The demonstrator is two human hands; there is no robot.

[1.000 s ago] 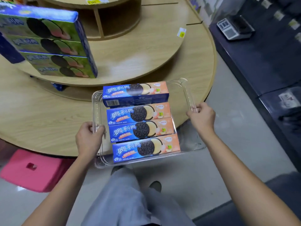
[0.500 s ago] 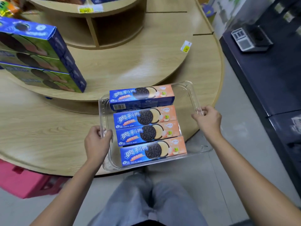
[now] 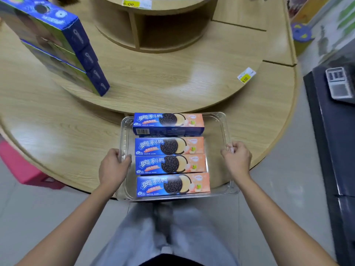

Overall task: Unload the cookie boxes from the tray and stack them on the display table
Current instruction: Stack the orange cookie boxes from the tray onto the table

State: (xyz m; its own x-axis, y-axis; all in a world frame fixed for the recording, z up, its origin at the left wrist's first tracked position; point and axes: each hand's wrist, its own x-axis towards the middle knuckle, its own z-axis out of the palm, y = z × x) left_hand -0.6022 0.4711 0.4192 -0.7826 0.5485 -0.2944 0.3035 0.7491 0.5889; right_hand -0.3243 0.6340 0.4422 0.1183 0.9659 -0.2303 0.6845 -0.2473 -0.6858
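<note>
A clear plastic tray [image 3: 221, 129] sits over the front edge of the round wooden display table [image 3: 63, 131]. Several blue-and-peach cookie boxes [image 3: 170, 164] lie side by side in it, and the farthest one [image 3: 168, 122] rests higher than the rest. My left hand [image 3: 113, 167] grips the tray's left rim. My right hand [image 3: 237, 157] grips its right rim. A stack of blue-and-green cookie boxes [image 3: 63, 52] stands on the table's raised tier at the upper left.
The raised tier [image 3: 163, 79] carries a yellow price tag [image 3: 245, 75] at its edge. A pink stool [image 3: 23, 167] stands under the table on the left. A dark counter [image 3: 334, 131] with a small scale [image 3: 339, 83] runs along the right.
The tray has come nearer the table and more squarely in front of me, with both hands still on its rims. My view has shifted left and forward.
</note>
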